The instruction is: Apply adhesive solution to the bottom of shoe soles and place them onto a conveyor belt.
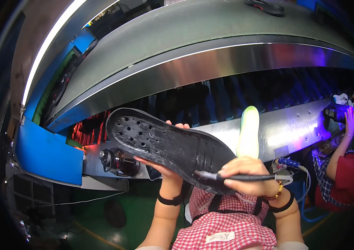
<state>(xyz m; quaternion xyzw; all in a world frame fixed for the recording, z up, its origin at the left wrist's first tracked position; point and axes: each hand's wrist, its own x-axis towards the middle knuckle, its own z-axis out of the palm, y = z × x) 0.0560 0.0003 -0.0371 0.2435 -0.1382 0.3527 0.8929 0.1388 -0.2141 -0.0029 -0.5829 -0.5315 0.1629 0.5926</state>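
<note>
My left hand [162, 167] grips a large black shoe sole [172, 143] from beneath and behind, its fingertips showing over the far edge. The sole is tilted toward me, with round holes at its left end and a smeared, partly shiny face. A brush [210, 175] with a black handle and a metal ferrule is pinched in my right hand [250, 175]. Its tip rests against the sole's near edge, right of my left hand. Just beyond my right hand, a pale yellow-green insole-shaped piece [248, 133] lies on the metal bench [285, 121].
A conveyor belt [177, 39] curves across the back, carrying a dark shoe part [266, 7]. On the bench's left stand a dark bottle [118, 161] and a phone [154, 171]. Cables [289, 164] hang at the right. A co-worker in red [350, 179] handles something dark there.
</note>
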